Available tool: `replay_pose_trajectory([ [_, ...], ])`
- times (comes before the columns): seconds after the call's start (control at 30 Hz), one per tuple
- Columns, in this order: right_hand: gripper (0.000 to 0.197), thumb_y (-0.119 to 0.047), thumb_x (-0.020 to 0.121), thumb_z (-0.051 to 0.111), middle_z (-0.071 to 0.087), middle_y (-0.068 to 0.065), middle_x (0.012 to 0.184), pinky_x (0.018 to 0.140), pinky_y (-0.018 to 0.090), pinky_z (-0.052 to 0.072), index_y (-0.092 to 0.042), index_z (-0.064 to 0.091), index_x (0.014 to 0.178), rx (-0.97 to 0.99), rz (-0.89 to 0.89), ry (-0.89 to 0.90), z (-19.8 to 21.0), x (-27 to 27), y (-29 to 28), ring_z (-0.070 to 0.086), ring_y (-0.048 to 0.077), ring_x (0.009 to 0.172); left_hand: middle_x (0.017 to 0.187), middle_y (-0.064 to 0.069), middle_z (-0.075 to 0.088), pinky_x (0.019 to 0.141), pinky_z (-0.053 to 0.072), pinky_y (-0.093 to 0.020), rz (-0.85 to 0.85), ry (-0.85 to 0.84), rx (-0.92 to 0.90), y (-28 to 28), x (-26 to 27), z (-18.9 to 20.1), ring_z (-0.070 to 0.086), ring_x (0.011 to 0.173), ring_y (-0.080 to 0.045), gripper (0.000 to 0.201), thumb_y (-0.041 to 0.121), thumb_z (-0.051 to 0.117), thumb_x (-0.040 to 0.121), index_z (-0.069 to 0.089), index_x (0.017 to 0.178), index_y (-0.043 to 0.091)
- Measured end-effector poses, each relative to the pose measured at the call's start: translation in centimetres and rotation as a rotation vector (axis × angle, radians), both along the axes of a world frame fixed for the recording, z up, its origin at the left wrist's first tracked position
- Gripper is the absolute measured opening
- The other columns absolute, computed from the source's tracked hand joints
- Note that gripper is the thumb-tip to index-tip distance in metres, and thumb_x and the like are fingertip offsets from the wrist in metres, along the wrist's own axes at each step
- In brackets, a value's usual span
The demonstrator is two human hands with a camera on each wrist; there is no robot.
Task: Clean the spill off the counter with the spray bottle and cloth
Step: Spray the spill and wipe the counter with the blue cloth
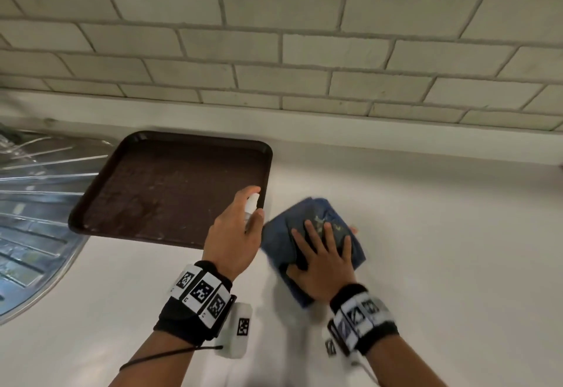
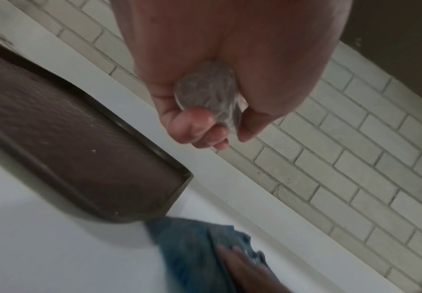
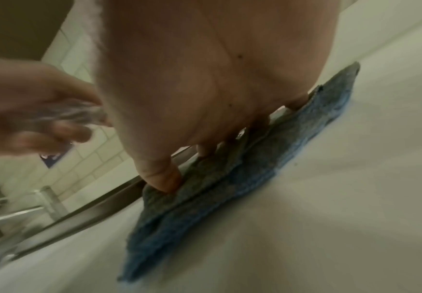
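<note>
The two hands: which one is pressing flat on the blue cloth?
The right hand, fingers spread flat on the blue cloth on the counter. The left hand grips the small spray bottle instead.

Head view looks steeply down from above at the white counter point(image 1: 426, 234), facing the tiled wall point(image 1: 274, 36), both wrists in the lower frame. Left wrist camera sits tight under the left hand point(image 2: 217, 79), looking along it toward that same wall, tilted, with the brown tray point(image 2: 67, 138) below. Right wrist camera skims low, very near the blue cloth point(image 3: 205, 208). All three share cloth, tray edge and counter.
</note>
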State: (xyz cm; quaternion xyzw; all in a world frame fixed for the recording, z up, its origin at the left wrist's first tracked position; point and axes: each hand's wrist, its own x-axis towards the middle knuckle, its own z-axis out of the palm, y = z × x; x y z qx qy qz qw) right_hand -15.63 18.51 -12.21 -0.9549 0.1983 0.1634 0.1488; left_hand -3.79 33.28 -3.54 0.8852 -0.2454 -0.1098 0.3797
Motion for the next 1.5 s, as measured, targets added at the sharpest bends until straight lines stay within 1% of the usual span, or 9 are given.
replay_pose_trajectory([
  [0.17,0.078,-0.069,0.09,0.032,-0.018,-0.009,0.163,0.113,0.068,-0.008,-0.042,-0.002,0.154,0.023,-0.088,0.088,0.0,4.1,-4.2,-0.021,0.031,0.148,0.095,0.005,0.063,0.078,0.044,-0.032,0.02,0.022,0.007,1.1,-2.1,-0.7,0.061,0.088,-0.019,0.042,0.029,0.05,0.099,0.041,0.14,0.035],
  [0.33,0.078,-0.071,0.087,0.021,-0.017,-0.006,0.164,0.111,0.068,-0.014,-0.039,-0.003,0.155,-0.022,-0.046,0.039,-0.4,-1.7,-1.7,-0.021,0.034,0.148,0.104,-0.001,0.065,0.076,0.044,-0.031,0.01,0.018,-0.011,1.4,-3.9,-1.2,0.062,0.09,-0.022,0.04,0.028,0.051,0.099,0.042,0.138,0.033],
  [0.4,0.08,-0.071,0.082,0.019,-0.007,-0.005,0.166,0.111,0.067,-0.013,-0.04,0.005,0.155,-0.02,-0.026,0.008,-0.4,-6.4,-0.7,-0.01,0.034,0.15,0.111,-0.003,0.067,0.08,0.047,-0.033,-0.002,0.025,-0.006,1.1,-5.2,-1.5,0.063,0.095,-0.024,0.039,0.029,0.05,0.099,0.042,0.138,0.034],
  [0.53,0.077,-0.069,0.078,0.047,0.034,-0.005,0.158,0.106,0.063,0.012,-0.04,0.036,0.148,-0.034,-0.072,-0.003,-0.6,-17.6,0.2,0.032,0.034,0.143,0.122,0.001,0.064,0.088,0.044,-0.032,-0.053,0.057,-0.007,-0.7,-8.6,-2.2,0.061,0.106,-0.023,0.04,0.029,0.05,0.1,0.042,0.138,0.035],
  [0.73,0.078,-0.078,0.076,0.013,-0.027,-0.022,0.157,0.115,0.057,-0.016,-0.058,-0.018,0.144,-0.003,-0.368,0.041,-0.2,-29.3,-6.5,-0.024,0.019,0.147,0.097,0.003,0.066,0.085,0.046,-0.035,-0.137,0.066,-0.002,-5.0,-14.6,-2.1,0.062,0.092,-0.022,0.039,0.032,0.05,0.099,0.043,0.136,0.039],
  [1.0,0.095,-0.075,0.065,0.001,-0.023,-0.004,0.162,0.107,0.068,-0.019,-0.042,-0.01,0.154,0.032,-0.43,0.075,0.2,-28.1,-12.0,-0.025,0.036,0.146,0.107,0.009,0.06,0.088,0.046,-0.034,-0.224,0.087,-0.021,-9.5,-22.4,-1.3,0.058,0.099,-0.016,0.038,0.03,0.049,0.1,0.042,0.136,0.042],
  [1.2,0.078,-0.064,0.079,0.045,0.024,-0.002,0.162,0.109,0.065,-0.001,-0.04,0.029,0.151,0.009,-0.255,-0.06,-0.7,-34.2,-6.0,0.019,0.038,0.148,0.111,0.007,0.058,0.091,0.044,-0.036,-0.234,0.127,-0.031,-11.0,-26.6,-1.7,0.057,0.103,-0.02,0.038,0.028,0.051,0.1,0.044,0.134,0.042],
  [1.37,0.077,-0.071,0.081,0.025,-0.014,-0.016,0.162,0.111,0.059,-0.021,-0.054,-0.004,0.15,-0.025,-0.399,-0.073,-1.0,-40.9,-9.5,-0.02,0.024,0.149,0.098,0.016,0.058,0.088,0.042,-0.033,-0.296,0.153,-0.01,-13.1,-30.2,-2.2,0.057,0.102,-0.018,0.037,0.03,0.051,0.1,0.045,0.134,0.042],
  [1.5,0.082,-0.076,0.072,0.009,-0.017,-0.016,0.162,0.112,0.059,-0.021,-0.054,-0.01,0.149,-0.038,-0.598,-0.004,-1.2,-44.2,-15.7,-0.02,0.023,0.149,0.095,0.003,0.061,0.087,0.047,-0.036,-0.351,0.139,-0.012,-14.5,-32.3,-2.4,0.059,0.098,-0.021,0.037,0.03,0.051,0.1,0.045,0.134,0.041],
])
